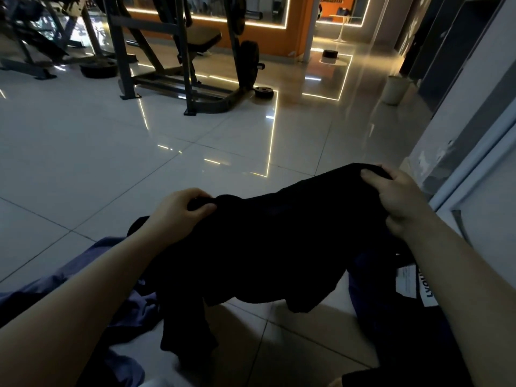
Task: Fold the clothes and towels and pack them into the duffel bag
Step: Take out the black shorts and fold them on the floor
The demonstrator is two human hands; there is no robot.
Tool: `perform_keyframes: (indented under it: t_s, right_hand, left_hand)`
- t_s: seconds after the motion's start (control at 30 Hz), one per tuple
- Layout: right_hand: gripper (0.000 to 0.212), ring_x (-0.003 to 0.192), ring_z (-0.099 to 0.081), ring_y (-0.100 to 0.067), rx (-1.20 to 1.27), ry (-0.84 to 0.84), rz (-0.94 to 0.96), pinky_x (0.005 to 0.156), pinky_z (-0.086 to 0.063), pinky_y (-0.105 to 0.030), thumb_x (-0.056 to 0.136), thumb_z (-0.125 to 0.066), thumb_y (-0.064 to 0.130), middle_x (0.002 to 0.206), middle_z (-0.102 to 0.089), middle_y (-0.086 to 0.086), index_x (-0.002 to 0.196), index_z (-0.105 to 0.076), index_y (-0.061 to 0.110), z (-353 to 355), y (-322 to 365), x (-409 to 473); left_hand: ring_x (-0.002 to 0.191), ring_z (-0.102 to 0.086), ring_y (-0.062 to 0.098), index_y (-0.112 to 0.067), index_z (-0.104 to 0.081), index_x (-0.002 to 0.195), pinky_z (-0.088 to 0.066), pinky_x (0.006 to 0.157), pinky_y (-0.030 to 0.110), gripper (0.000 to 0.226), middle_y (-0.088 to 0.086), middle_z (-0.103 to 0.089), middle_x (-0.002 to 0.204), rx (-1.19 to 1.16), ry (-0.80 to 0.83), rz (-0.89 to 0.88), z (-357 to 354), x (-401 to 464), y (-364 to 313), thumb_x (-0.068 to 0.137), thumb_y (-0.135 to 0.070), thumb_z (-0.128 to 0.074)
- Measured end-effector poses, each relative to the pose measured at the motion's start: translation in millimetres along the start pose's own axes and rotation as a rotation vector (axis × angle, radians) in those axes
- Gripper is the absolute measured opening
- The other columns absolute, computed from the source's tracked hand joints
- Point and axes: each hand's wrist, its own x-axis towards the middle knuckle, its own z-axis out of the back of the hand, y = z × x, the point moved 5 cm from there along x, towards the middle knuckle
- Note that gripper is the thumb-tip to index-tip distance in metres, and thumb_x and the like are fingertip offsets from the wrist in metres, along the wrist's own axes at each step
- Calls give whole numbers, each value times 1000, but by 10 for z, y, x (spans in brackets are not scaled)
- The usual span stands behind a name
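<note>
Head view: my left hand pinches one corner of the black garment, thumb over curled fingers, and my right hand grips the other corner, higher up. The top edge runs left to right, rising toward the right; the cloth hangs above the tiled floor. Blue-purple clothing lies beneath my left arm.
</note>
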Motion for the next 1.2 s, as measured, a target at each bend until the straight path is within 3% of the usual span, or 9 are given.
perform_keyframes:
  t_s: [0.13, 0.3, 0.53, 0.63, 0.77, 0.83, 0.9, 1.0, 1.2]
  right_hand:
    - [7, 65, -65, -14, 140, 24, -20, 61, -56, -23, 87, -66, 12, 73, -67, -3, 81, -65, 12, -106, 193, -139]
    - [8, 63, -67, -13, 171, 44, -9, 61, -57, -23, 85, -68, 13, 67, -68, -1, 77, -66, 11, -144, 344, -258]
    - [14, 80, -63, -25, -260, -10, 123, 72, -50, -38, 90, -65, 23, 80, -64, -5, 80, -64, 13, -131, 291, -243]
    - [7, 80, -58, -16, -496, 30, 203, 69, -43, -29, 92, -62, 26, 83, -58, 3, 88, -58, 22, -123, 305, -227]
    - [35, 70, -57, -4, -638, 418, 142, 65, -43, -16, 87, -68, 31, 82, -56, 6, 118, -53, 31, -307, 129, -246]
    - [26, 65, -55, 7, -668, 504, 189, 62, -40, -9, 89, -67, 27, 75, -57, 16, 114, -62, 29, -437, 43, -242]
    - [10, 65, -56, 7, -611, 494, 208, 64, -40, -12, 91, -64, 22, 70, -61, 18, 99, -70, 24, -526, -10, -187]
    - [11, 70, -59, 0, -450, 487, 174, 68, -44, -16, 90, -65, 16, 72, -65, 14, 82, -70, 23, -657, -51, -138]
    - [13, 64, -58, -9, -316, 256, 172, 59, -47, -18, 87, -65, 12, 74, -61, 1, 75, -65, 16, -697, 54, -73]
  left_hand:
    - [95, -60, 23, -14, -60, 103, -45, 83, 33, 9, 5, -64, 97, -54, 67, 180, -196, 12, 220, 96, -16, -55]
    - [89, -62, 20, -16, -61, 95, -48, 84, 33, 6, 6, -66, 97, -358, 132, 293, -470, 62, 57, 96, -15, -55]
    - [69, -65, 11, -10, -61, 101, -53, 61, 19, 15, 2, -68, 83, -920, 337, 140, -892, 94, -723, 96, -6, -47]
    - [74, -67, 12, -10, -60, 104, -53, 62, 20, 16, 2, -69, 86, -1041, 333, 82, -904, 139, -822, 94, -7, -48]
    - [77, -66, 13, -8, -60, 106, -54, 64, 21, 26, 3, -68, 88, -1042, 342, 20, -818, 104, -861, 82, -17, -54]
    - [79, -65, 15, -8, -61, 105, -54, 66, 22, 25, 4, -68, 89, -1031, 317, 12, -759, 87, -834, 81, -17, -55]
    - [80, -66, 16, -9, -63, 100, -55, 69, 22, 19, 6, -69, 88, -1023, 271, 16, -701, 84, -770, 82, -14, -57]
    - [74, -67, 14, -10, -65, 93, -55, 65, 21, 11, 5, -70, 81, -969, 186, 54, -601, 90, -663, 84, -5, -59]
    - [64, -69, 14, -11, -64, 95, -52, 54, 22, 16, 4, -72, 79, -756, 136, 200, -478, 90, -500, 83, -2, -68]
